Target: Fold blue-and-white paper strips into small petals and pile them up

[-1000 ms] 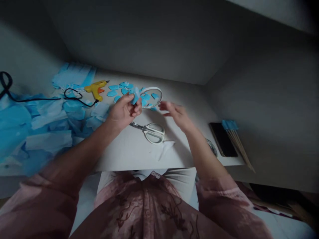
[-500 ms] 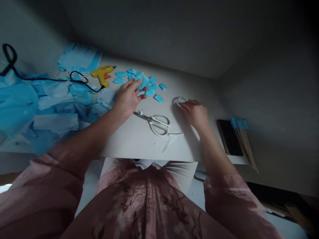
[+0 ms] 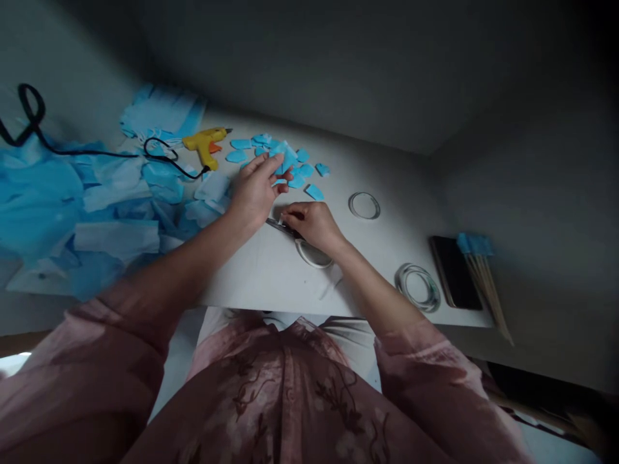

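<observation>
My left hand (image 3: pixel 256 183) pinches a light blue piece of fabric (image 3: pixel 285 154) between thumb and fingers, above the scattered blue cut pieces (image 3: pixel 314 192). My right hand (image 3: pixel 312 225) is closed over the scissors (image 3: pixel 314 256), covering their middle. Its thumb and forefinger meet at a small white scrap (image 3: pixel 281 220) beside the blades. The scissors lie on the white table, one pale handle loop showing below the hand. A thin ring-shaped coil (image 3: pixel 364 205) lies to the right of my right hand.
A yellow glue gun (image 3: pixel 206 145) with a black cord lies at the back left. Blue and white fabric (image 3: pixel 116 235) is heaped at left, with stacked masks (image 3: pixel 164 109) behind. On the right are a larger coil (image 3: pixel 418 287), a dark phone (image 3: pixel 454 274) and blue-tipped sticks (image 3: pixel 483 277).
My right hand has let go of the ring-shaped coil and moved left to the scissors and white scrap. My left hand still holds the blue piece. The view has shifted slightly.
</observation>
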A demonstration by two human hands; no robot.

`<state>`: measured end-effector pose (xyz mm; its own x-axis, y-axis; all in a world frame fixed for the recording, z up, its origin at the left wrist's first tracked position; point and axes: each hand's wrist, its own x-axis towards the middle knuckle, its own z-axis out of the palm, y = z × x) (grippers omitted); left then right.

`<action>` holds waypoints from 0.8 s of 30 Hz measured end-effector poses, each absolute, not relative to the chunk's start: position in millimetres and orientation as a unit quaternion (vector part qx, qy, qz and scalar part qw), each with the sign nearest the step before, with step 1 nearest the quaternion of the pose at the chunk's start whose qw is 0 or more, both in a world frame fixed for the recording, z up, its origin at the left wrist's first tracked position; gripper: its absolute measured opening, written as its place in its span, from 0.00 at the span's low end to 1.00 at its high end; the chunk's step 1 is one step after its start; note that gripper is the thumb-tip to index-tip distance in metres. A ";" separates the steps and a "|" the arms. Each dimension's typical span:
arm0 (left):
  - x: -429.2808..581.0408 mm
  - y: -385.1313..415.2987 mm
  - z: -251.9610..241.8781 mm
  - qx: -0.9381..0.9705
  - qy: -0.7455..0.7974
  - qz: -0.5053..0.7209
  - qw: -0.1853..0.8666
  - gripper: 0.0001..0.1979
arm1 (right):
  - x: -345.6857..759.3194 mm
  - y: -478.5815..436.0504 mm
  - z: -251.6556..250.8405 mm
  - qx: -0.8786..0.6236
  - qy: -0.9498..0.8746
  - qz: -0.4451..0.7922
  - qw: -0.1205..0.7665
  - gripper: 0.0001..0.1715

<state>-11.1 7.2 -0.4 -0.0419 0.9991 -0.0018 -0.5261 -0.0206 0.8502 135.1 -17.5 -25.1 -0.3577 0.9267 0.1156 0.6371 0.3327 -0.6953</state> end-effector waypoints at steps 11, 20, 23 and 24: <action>-10.0 5.5 0.1 0.349 0.355 0.620 0.606 0.15 | 141.4 -14.1 -36.7 -0.523 -0.625 0.428 0.390 0.10; -6.1 3.0 -10.3 0.378 0.323 0.578 0.647 0.10 | 183.8 -1.9 -12.6 -0.506 -0.592 0.353 0.519 0.19; -5.9 1.2 -6.9 0.378 0.340 0.572 0.643 0.10 | 184.6 -6.6 -22.4 -0.519 -0.596 0.323 0.520 0.18; -6.0 0.7 -5.4 0.378 0.346 0.571 0.642 0.09 | 185.1 -8.1 -25.6 -0.521 -0.605 0.307 0.518 0.17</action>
<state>-6.0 0.7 -5.4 0.1094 0.9939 -0.0129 -0.4717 0.0633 0.8795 185.1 -8.1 -25.6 0.0797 0.9485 0.3066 0.3113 0.2685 -0.9116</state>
